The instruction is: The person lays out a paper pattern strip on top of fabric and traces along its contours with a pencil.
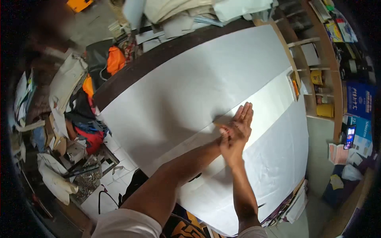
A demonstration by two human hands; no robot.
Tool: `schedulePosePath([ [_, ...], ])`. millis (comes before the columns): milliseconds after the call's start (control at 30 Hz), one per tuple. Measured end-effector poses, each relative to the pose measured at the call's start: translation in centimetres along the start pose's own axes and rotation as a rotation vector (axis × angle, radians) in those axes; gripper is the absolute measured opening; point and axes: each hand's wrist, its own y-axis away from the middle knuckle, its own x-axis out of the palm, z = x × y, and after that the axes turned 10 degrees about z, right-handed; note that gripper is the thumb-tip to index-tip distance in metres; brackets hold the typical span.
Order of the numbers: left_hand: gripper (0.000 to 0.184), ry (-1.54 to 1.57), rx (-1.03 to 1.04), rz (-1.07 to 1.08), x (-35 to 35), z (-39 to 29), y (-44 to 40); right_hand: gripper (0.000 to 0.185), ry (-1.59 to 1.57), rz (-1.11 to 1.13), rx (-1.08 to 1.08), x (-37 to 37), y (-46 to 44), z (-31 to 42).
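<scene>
My two hands meet and overlap above a long pale strip (274, 97) on a large white sheet (170, 87). From the lower right comes my right hand (237, 144), its thumb apart and its fingers stretched upward, with nothing seen in it. My left hand (227, 130) reaches in from the lower left and is pressed against the right one. Most of its fingers are hidden or hard to separate. A thin brownish tip shows at its left side; I cannot tell whether it is a finger or an object.
Wooden shelves (336, 79) with yellow containers stand at the right, near a lit phone (349, 137). Folded cloth or paper (170, 12) lies beyond the dark table edge (135, 73). Clutter, including an orange item (115, 60), fills the left side. A small tray (293, 85) sits at the strip's far end.
</scene>
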Motion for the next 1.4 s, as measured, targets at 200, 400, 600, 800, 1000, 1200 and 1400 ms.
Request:
schedulePosePath([
  [200, 0.082, -0.007, -0.074, 0.268, 0.4, -1.9, 5.9, 0.011, -0.077, 0.091, 0.057, 0.5, 0.5, 0.0],
  [400, 0.082, 0.133, -0.154, 0.287, -8.9, -3.7, 18.5, 0.021, 0.086, 0.144, 0.015, 0.8, 2.0, 1.6],
  [600, 0.084, 0.126, -0.282, 0.338, -10.1, -2.4, 21.0, 0.022, 0.198, 0.137, 0.008, 2.9, 4.4, 3.8],
  [800, 0.080, 0.139, -0.242, 0.381, -10.2, -1.9, 21.6, 0.016, -0.061, 0.257, 0.017, 3.1, 5.1, 6.7],
  [1000, 0.073, 0.126, -0.287, 0.341, -10.4, -1.9, 22.2, 0.014, -0.136, 0.090, 0.178, 2.5, 3.0, 4.2],
  [1200, 0.066, 0.683, -0.297, 0.052, -11.0, -1.6, 22.4, 0.017, -0.042, 0.273, -0.093, 4.5, 6.2, 8.8],
  [1400, 0.065, 0.329, -0.241, 0.108, -10.2, -0.8, 23.5, 0.017, -0.074, 0.146, 0.128, 2.6, 3.4, 6.5],
])
